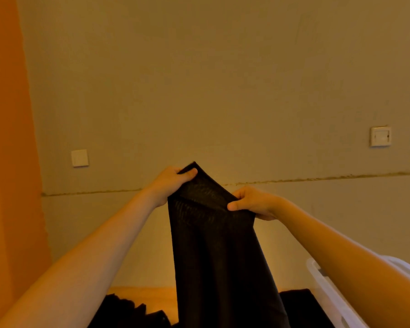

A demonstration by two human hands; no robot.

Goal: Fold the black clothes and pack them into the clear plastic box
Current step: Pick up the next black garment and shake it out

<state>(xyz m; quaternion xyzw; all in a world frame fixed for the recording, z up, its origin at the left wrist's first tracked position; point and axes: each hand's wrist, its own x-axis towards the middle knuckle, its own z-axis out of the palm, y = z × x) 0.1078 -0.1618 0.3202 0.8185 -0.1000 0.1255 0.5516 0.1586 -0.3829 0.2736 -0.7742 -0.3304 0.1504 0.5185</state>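
Black garment, held aloft

Pinched at top edge by left hand [169,179] and right hand [251,202], thumbs in front. Black garment [213,245] hanging below both grips; more black clothes [137,313] beneath; clear plastic box [327,285] lower right of right-hand grip

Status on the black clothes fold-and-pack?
Nothing visibly packed: only a corner of the clear plastic box shows. In hand: left hand and right hand hold one black garment up, unfolded. Left: more black clothes lie on the surface below.
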